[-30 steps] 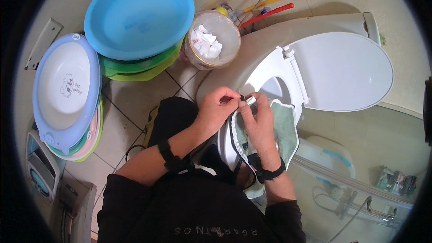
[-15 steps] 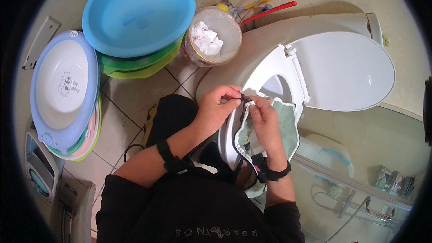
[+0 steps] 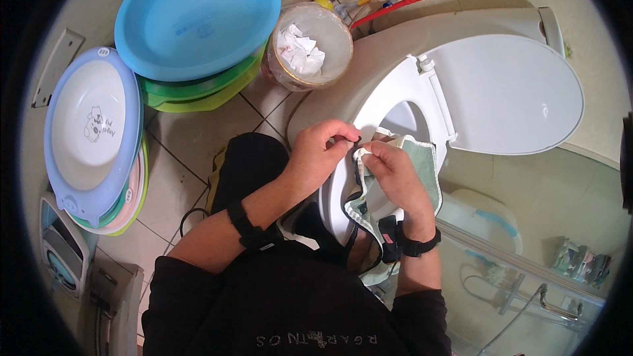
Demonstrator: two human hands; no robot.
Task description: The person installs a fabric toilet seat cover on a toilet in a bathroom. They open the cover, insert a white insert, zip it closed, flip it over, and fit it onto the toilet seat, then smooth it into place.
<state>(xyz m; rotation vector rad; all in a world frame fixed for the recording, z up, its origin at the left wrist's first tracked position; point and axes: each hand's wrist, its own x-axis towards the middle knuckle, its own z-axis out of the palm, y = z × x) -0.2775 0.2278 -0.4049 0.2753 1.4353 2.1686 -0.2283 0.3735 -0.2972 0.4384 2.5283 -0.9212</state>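
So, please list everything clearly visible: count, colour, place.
Oval-lidded ceramic toilet: 1, white, centre right
White-edged fabric piece: 1, green, over toilet
Round plastic basin: 1, blue, upper left
Oval plastic basin: 1, lavender and white, left
Stacked basins beneath: several, green, pink, left
Round lined bin: 1, pale, beside toilet
Crumpled paper: several, white, inside bin
Long handles: 2, red, yellow, beside bin
Wristbands: 2, black, on wrists
Left hand, right hand: 2, bare, at fabric
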